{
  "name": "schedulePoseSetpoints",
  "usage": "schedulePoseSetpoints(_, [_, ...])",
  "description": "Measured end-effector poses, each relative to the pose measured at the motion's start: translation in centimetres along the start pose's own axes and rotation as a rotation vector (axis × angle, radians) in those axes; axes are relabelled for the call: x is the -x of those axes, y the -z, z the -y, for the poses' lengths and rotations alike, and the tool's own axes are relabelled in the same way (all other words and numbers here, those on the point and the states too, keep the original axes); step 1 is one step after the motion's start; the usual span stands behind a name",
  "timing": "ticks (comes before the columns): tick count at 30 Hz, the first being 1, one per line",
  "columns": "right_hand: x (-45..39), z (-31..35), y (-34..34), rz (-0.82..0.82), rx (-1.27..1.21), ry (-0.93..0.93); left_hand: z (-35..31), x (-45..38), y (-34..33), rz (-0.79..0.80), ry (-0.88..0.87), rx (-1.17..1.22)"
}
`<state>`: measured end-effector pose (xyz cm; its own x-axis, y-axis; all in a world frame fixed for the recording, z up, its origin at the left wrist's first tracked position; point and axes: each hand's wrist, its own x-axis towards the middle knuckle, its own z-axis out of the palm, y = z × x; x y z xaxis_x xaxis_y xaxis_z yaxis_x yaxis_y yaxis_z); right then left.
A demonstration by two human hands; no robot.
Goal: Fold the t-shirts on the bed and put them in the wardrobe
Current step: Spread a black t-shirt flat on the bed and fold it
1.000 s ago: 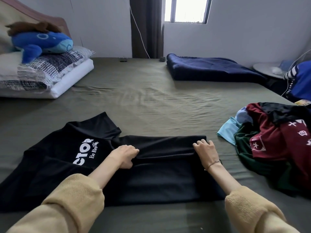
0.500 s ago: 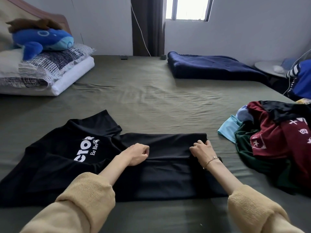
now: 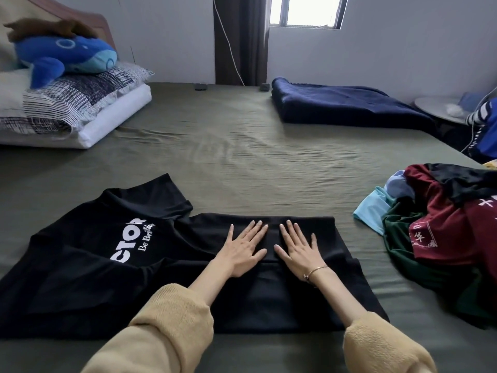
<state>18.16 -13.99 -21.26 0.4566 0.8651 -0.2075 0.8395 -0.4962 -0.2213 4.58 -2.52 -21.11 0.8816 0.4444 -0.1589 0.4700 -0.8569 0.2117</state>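
Observation:
A black t-shirt (image 3: pixel 88 265) with white lettering lies spread on the olive-green bed (image 3: pixel 242 157), its far side folded over toward me. My left hand (image 3: pixel 243 247) and my right hand (image 3: pixel 297 249) press flat on the folded part, side by side, fingers straight and pointing away from me. At the right edge of the bed sits a heap of unfolded t-shirts (image 3: pixel 443 232) in maroon, dark green, black and light blue.
A folded navy blanket (image 3: pixel 344 106) lies at the far right of the bed. Stacked pillows (image 3: pixel 67 111) with a blue plush whale (image 3: pixel 67 56) sit at the far left. A small round table (image 3: pixel 441 107) stands beyond the bed's right side.
Both hands have let go of the folded edge, moved together to the middle of the shirt and flattened out on the fabric.

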Motion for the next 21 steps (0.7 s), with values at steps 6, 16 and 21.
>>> schedulePoseSetpoints(6, [-0.3,-2.2,0.4,-0.01,0.037,-0.098,1.6,-1.9,1.2,-0.141,0.152,0.095])
schedulePoseSetpoints(16, [-1.1,-2.8,0.5,-0.012,0.043,-0.096,6.5,-2.5,3.7,-0.194,0.222,0.051])
schedulePoseSetpoints(21, [-1.0,-2.8,0.5,-0.026,0.053,-0.097,5.9,-2.3,2.2,-0.266,0.258,-0.219])
